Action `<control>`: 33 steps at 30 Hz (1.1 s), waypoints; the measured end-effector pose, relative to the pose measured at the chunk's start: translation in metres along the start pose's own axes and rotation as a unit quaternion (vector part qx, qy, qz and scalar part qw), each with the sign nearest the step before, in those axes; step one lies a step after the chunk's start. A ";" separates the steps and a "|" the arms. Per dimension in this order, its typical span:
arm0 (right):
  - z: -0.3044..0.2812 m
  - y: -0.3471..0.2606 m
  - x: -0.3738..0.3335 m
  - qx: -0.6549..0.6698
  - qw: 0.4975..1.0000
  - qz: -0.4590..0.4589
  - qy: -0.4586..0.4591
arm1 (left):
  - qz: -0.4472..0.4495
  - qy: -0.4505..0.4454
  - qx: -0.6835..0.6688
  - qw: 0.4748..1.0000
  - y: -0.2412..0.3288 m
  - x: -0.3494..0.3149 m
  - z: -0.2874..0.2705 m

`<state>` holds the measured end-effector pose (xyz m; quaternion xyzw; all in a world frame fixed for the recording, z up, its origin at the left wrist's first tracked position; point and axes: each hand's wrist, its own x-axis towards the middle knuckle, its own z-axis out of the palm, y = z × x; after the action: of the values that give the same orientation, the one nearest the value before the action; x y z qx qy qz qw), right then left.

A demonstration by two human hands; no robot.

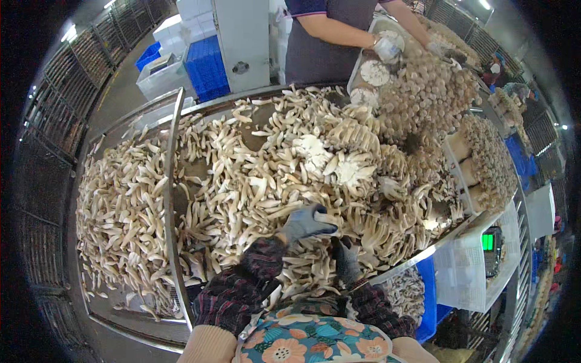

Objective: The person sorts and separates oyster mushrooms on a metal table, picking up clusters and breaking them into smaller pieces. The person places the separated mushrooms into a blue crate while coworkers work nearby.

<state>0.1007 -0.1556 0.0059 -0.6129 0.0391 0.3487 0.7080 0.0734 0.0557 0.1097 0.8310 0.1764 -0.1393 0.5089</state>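
Note:
My left hand [302,224], in a grey glove with dark blue fingertips, reaches over a heap of pale mushrooms [242,206]. Its thumb and fingers close around a pale mushroom [327,219]. Just to its right and nearer to me, my right hand [347,261], in a dark grey glove, is down among the mushrooms with its fingers curled together. What it grips, if anything, is hidden. Beyond the hands lie split mushroom clusters with white bases [351,171]. Larger uncut clusters with brown caps [417,91] are piled at the far right.
A metal divider bar [170,199] separates another mushroom heap [124,212] on the left. At right are a blue crate [428,296] of mushrooms, a white basket [463,275] and a scale with a green display [491,248]. Across the table, a gloved co-worker's hand [387,48] handles clusters.

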 end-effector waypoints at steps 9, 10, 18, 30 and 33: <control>0.102 -0.104 0.047 -0.207 0.936 -0.240 -0.154 | 0.125 -0.004 -0.678 0.724 -0.027 -0.083 0.019; 0.108 -0.100 0.029 -0.149 0.954 -0.227 -0.131 | 0.124 -0.003 -0.756 0.642 -0.036 -0.085 0.023; 0.111 -0.098 -0.078 -0.500 0.731 -0.464 -0.005 | 0.169 0.204 -0.630 0.730 -0.075 -0.086 0.070; 0.116 -0.086 -0.083 -0.433 0.705 -0.556 -0.082 | 0.082 0.083 -0.707 0.698 -0.011 -0.118 0.042; 0.095 -0.071 -0.075 -0.435 0.696 -0.557 -0.126 | -0.016 0.086 -0.803 0.590 0.019 -0.118 0.044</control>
<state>0.0474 -0.1043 0.1251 -0.7122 -0.5552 -0.0569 0.4258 -0.0269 -0.0092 0.1544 0.0909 0.2729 0.1226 0.9498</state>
